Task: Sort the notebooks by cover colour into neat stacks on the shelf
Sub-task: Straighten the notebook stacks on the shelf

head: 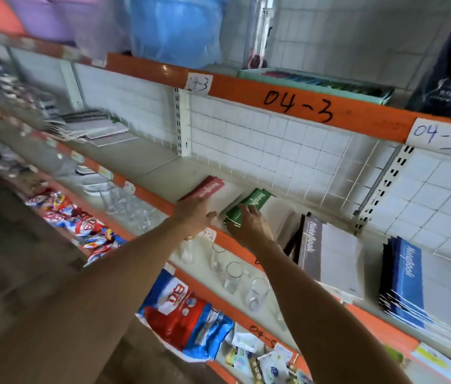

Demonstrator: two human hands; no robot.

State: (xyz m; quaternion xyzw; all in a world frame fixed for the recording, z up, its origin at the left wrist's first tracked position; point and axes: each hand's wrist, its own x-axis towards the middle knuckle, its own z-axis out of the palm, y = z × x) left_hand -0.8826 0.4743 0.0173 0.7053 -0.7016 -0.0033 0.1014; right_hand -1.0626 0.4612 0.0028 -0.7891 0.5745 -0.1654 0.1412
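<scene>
Now | left hand (193,214) flat on red notebook stack (205,189), fingers straight | right hand (249,223) fingers curled gripping green notebook stack (246,206) | both on shelf (163,173)

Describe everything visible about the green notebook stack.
The green notebook stack is a few thin notebooks with green covers, a white "NoteBook" title along the spine side and a paler panel beside it. It lies flat on the shelf, between the red notebook and the grey stack. The right hand rests on its near edge.
</scene>
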